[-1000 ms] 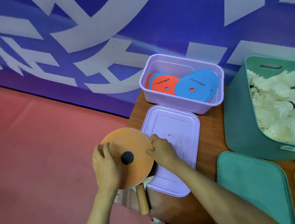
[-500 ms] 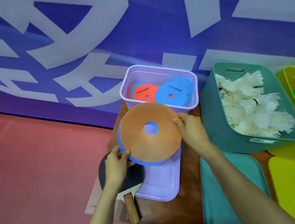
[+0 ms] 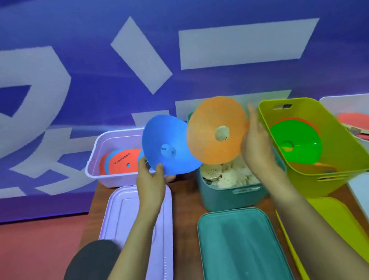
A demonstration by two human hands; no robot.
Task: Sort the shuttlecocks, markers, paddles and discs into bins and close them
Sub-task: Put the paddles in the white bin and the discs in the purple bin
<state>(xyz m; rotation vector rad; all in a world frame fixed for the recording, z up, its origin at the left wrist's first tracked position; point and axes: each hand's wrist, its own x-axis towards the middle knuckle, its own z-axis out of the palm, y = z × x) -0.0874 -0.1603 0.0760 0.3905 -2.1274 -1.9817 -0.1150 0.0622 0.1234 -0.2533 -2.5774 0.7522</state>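
Two markers [image 3: 208, 120] aloft, unbinned.
Left fingers [image 3: 142, 164] pinch blue cone [image 3: 167, 134], right fingers [image 3: 252, 116] hold orange cone [image 3: 210, 115]; likely bound for yellow-green bin [image 3: 340, 144], right.

Both forearms are stretched forward above the desk [image 3: 184, 198]; the left hand [image 3: 151, 178] is curled, its thumb and fingers pinched on the blue disc [image 3: 167, 132]; the right hand [image 3: 255, 142] is held upright, the orange disc [image 3: 204, 120] gripped at its edge.
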